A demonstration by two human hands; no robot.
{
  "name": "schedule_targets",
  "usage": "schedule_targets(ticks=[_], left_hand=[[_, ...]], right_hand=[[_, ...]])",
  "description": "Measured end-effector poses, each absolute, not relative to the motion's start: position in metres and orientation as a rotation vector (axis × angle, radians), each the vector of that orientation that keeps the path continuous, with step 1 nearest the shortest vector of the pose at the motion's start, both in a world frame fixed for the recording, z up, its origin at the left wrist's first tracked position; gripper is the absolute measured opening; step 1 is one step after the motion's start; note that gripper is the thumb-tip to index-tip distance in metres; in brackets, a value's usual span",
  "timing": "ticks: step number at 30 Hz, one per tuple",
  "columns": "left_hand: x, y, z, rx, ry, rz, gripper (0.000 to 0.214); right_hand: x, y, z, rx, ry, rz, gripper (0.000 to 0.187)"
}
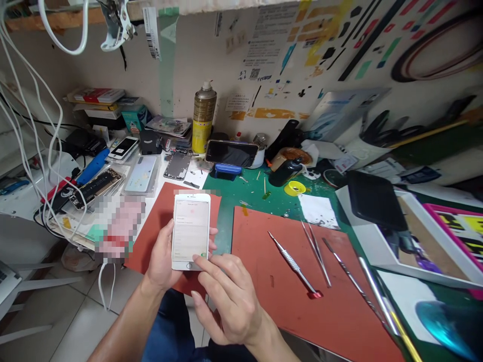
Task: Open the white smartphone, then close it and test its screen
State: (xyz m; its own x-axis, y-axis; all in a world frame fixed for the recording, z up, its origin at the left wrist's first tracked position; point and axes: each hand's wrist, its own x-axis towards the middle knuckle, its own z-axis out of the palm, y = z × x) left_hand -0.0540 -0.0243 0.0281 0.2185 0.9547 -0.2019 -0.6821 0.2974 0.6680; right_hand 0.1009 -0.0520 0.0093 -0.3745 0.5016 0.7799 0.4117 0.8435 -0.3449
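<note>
A white smartphone [190, 230] with its screen lit stands upright in my left hand [161, 259], whose fingers wrap round its edges from behind. My right hand [226, 294] is in front of it, index finger stretched out and touching the lower right corner of the screen, the other fingers loosely curled. Both hands are over the front edge of the bench, above a red-brown mat [158, 221].
A second red mat [302, 286] on the right carries tweezers [316, 254] and metal pry tools [292, 261]. Behind are a dark phone on a blue stand [231, 153], a spray can [204, 118], phone parts [96, 186], white cables [33, 151] and an open white box [400, 226].
</note>
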Motion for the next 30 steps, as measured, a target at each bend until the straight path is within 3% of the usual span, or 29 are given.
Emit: schedule_targets(ticks=[20,30], left_hand=[[-0.0538,-0.0235,0.028,0.51,0.658,1.193,0.063],[-0.0535,-0.0247,0.0282,0.474,0.683,1.161,0.065]], right_hand=[[0.1008,-0.0513,0.0084,-0.618,-2.034,0.137,0.017],[0.0994,-0.0483,0.0111,-0.557,-2.231,0.143,0.031]])
